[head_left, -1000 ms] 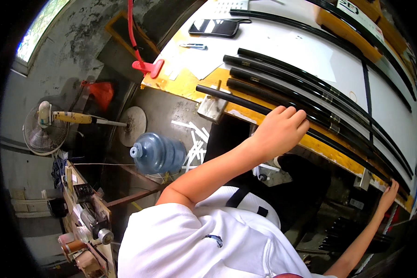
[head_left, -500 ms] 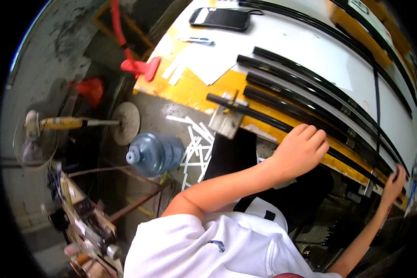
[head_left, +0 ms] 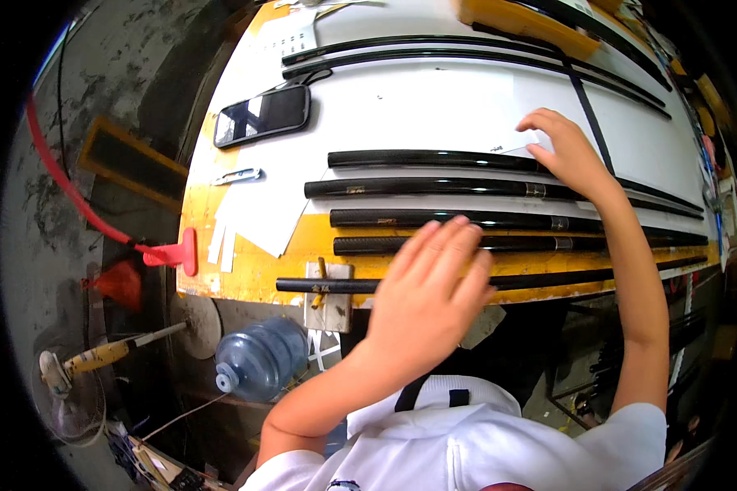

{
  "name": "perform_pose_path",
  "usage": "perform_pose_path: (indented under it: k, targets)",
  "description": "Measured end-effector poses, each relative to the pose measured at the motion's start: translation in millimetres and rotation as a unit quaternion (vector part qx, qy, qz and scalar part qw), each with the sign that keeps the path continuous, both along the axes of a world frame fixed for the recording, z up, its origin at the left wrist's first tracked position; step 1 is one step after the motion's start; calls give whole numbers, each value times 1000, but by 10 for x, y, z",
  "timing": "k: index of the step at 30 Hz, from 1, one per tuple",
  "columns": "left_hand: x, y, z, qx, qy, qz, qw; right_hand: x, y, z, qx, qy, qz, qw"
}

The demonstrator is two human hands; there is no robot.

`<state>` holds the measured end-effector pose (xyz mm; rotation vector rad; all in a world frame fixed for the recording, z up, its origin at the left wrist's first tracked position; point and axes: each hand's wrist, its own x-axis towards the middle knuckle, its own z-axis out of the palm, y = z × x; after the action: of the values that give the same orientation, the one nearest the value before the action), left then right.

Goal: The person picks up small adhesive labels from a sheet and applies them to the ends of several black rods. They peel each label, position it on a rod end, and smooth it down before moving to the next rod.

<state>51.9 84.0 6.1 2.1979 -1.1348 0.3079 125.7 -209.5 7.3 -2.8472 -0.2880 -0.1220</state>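
Note:
My left hand (head_left: pixel 430 288), back up and fingers stretched, lies over the nearest thin black tube (head_left: pixel 565 280); whether the palm touches it is hidden. This tube's left end crosses a metal bracket (head_left: pixel 340 315) with a yellow peg at the table's front edge. Behind it, several thicker glossy black tubes (head_left: pixel 434 187) lie roughly parallel. My right hand (head_left: pixel 563 151) is past them, over the white tabletop, thumb and fingers apart. A thin sheet edge shows beside its thumb; no grip on it is visible.
A phone (head_left: pixel 264 116), a small cutter (head_left: pixel 239 176) and white paper (head_left: pixel 258 217) lie at the left. A red-handled hose tool (head_left: pixel 172 252) hangs on the left edge. Two long tubes (head_left: pixel 434 56) lie farther back. Below stand a blue water jug (head_left: pixel 262 358) and a fan (head_left: pixel 65 401).
My right hand has left the tubes' far right end and reached over the white tabletop. My left hand's fingers have uncurled from the nearest tube. The view has turned.

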Motion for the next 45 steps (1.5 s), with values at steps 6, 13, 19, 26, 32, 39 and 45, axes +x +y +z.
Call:
perform_pose_path:
  k: [6,13,19,26,32,39,45]
  targets:
    - [409,123,370,150,-14,11,988,231,-280,-402,-78,72,-16,994]
    - [1108,-145,316,230,-44,-24,972,388,-352,-462,-85,50,-23,995]
    - [1834,-570,-43,270,-6,-102,958,367,-294,-490,-65,-59,-27,996]
    - [2079,-740,-305,330,32,-63,941,339,34,-485,68,-61,-28,995]
    - [2132,-710,-409,337,-22,-60,939,374,38,-591,71,-95,-29,993]
    - [2103,-739,-425,342,-28,-47,938,450,31,-586,84,-87,-37,992]
    - [2135,-705,-429,334,-25,-61,940,416,47,-577,72,-105,-39,991]
